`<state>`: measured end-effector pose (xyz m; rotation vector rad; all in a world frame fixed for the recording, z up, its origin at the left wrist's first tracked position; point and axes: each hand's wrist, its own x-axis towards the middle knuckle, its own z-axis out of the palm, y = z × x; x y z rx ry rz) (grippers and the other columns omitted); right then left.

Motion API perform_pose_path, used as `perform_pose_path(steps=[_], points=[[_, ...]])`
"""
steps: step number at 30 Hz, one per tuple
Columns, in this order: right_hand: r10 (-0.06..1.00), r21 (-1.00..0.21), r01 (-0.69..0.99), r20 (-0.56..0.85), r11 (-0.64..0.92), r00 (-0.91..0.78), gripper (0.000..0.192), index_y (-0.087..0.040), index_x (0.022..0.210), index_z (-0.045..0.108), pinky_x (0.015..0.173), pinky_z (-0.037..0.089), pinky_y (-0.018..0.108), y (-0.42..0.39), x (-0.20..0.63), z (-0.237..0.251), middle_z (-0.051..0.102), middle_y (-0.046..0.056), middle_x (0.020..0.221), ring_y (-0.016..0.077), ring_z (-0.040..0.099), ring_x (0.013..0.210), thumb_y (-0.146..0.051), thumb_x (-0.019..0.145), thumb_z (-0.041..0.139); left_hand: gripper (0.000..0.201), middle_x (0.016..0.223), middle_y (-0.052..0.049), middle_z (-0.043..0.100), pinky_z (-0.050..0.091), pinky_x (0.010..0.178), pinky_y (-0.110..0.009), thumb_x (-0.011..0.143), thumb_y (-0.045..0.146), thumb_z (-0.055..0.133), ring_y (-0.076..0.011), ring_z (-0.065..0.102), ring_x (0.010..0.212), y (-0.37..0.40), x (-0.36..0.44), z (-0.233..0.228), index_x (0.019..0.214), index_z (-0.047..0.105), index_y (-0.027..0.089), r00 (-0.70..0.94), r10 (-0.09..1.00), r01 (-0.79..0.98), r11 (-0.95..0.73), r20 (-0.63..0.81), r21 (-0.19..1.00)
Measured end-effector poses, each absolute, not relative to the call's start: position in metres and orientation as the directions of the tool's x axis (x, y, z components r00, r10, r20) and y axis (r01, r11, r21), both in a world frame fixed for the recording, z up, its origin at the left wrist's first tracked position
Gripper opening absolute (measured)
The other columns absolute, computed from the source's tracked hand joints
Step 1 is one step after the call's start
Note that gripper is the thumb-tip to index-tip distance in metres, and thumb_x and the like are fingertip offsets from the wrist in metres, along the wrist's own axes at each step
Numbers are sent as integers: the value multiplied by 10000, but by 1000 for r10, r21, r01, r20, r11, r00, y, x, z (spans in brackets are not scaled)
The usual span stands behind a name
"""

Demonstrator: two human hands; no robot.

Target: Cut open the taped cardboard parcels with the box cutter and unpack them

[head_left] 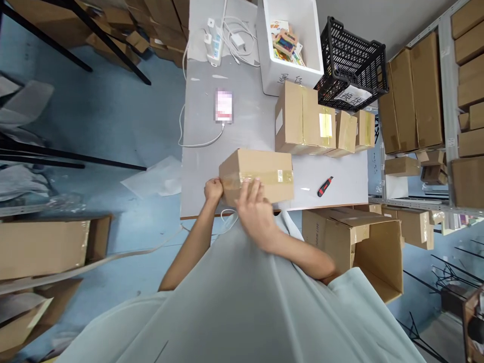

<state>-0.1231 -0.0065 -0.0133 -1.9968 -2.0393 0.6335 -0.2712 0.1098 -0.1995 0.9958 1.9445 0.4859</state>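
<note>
Head view: both hands [253, 209] against box [264, 169]

Bright, even indoor light falls from overhead, with soft, faint shadows. The white surface [257, 126] shows mild glare. The wide lens bends the shelves [446, 101] and floor at the edges. The right hand [255, 212] is slightly motion-blurred; the phone [224, 106] screen is pixelated.

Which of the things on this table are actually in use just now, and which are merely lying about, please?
In use: taped cardboard box; left hand at its corner; right hand on its near face.

Lying about: box cutter; phone; stacked boxes; white bin; black crate.
</note>
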Motion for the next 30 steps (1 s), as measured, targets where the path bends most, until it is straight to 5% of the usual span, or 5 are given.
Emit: perform_pose_path(steps=[7,11,19,24,30], points=[[923,-491,784,-147,-381,356,567,-189,1581,555,1058,648,596,-12,39,-25,775,268,1453,448,802,1236,-535,1133,582,234,1112,-126,837,606,995,-331,1121,403,583,-268,798,1107,95,-220,-174,1165,666,188,-201,818,323,575,-539,752],[774,-595,548,-215,-587,596,386,-164,1376,596,1117,581,442,-5,115,-59,796,263,1403,358,779,1300,-414,1086,642,329,1328,-184,852,610,1092,-358,1058,323,722,-293,827,1251,89,-180,-143,1333,722,142,-30,869,283,481,-494,830],[773,-754,392,-232,-526,591,319,-226,1211,603,1099,590,428,-15,151,-117,823,226,1312,336,795,1261,-459,1031,727,305,1385,-156,848,604,1179,-473,1056,350,701,-370,797,1355,80,-169,-112,1314,765,202,-8,917,521,345,-400,781],[802,-801,282,-360,-528,477,412,-258,1125,645,1068,649,473,-10,167,-158,840,103,1130,304,826,1111,-597,959,810,486,1519,-267,745,526,1288,-621,1019,370,638,-474,681,1497,87,-160,-121,1446,680,141,-58,912,671,336,-405,660],[759,-884,127,-302,-449,577,710,-213,1391,681,1125,653,484,33,272,-171,740,227,1510,325,814,1268,-653,876,895,901,1839,-292,421,308,1469,-531,990,386,698,-409,406,1747,169,-88,-114,1767,380,59,-112,985,579,173,-133,797]])
